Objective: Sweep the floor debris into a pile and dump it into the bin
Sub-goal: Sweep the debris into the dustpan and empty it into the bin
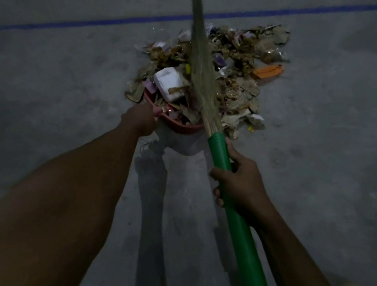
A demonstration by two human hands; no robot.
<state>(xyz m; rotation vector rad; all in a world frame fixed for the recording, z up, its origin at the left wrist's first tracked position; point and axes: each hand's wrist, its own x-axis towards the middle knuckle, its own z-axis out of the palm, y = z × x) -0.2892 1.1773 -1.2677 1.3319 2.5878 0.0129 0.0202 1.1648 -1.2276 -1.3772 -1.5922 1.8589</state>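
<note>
A pile of debris (238,60), made of dry leaves, cardboard scraps and paper, lies on the grey concrete floor at the centre. A pink dustpan (183,127) sits at the pile's near left edge, partly filled with scraps and a white box (169,81). My left hand (140,120) grips the dustpan's handle. My right hand (238,182) is closed around the green handle of a grass broom (232,210). The broom's bristles (201,66) stretch away from me across the pile, their tip blurred.
A blue painted line (114,21) crosses the floor beyond the pile. An orange plastic piece (267,71) lies at the pile's right side. Bare concrete surrounds the pile. No bin is in view.
</note>
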